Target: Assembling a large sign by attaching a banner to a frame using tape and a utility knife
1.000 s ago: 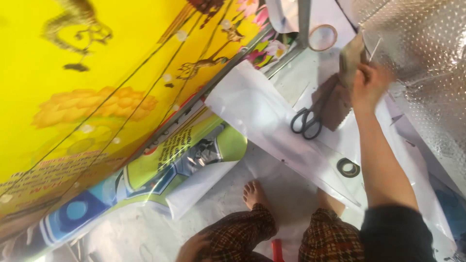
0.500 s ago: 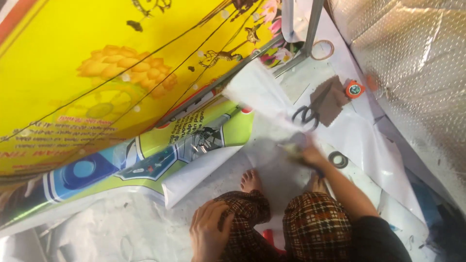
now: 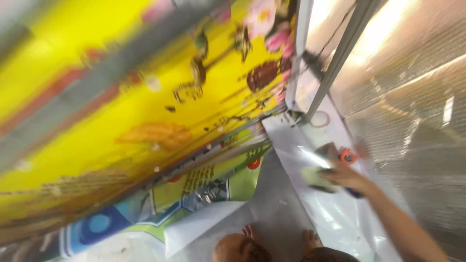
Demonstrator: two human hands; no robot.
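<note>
The view is blurred by motion. My right hand point(image 3: 345, 175) reaches out over a clear plastic sheet point(image 3: 296, 145) on the floor, fingers closed on a pale, crumpled wad point(image 3: 314, 177). Just beyond the hand lie a small orange round object point(image 3: 348, 156) and a dark brown piece point(image 3: 329, 150). A large yellow printed banner point(image 3: 136, 111) on a frame fills the left of the view. My left hand is out of sight. My bare feet point(image 3: 248, 232) show at the bottom edge.
A roll of clear tape point(image 3: 320, 119) lies near a grey metal post point(image 3: 335, 63). Silvery bubble-foil sheeting point(image 3: 417, 111) covers the right side. A blue and green printed sheet point(image 3: 145, 213) with a curled white corner lies under the banner.
The view swung up and right. My right hand moved from in front of my feet out to the plastic sheet, now holding the pale wad. My left hand left the view.
</note>
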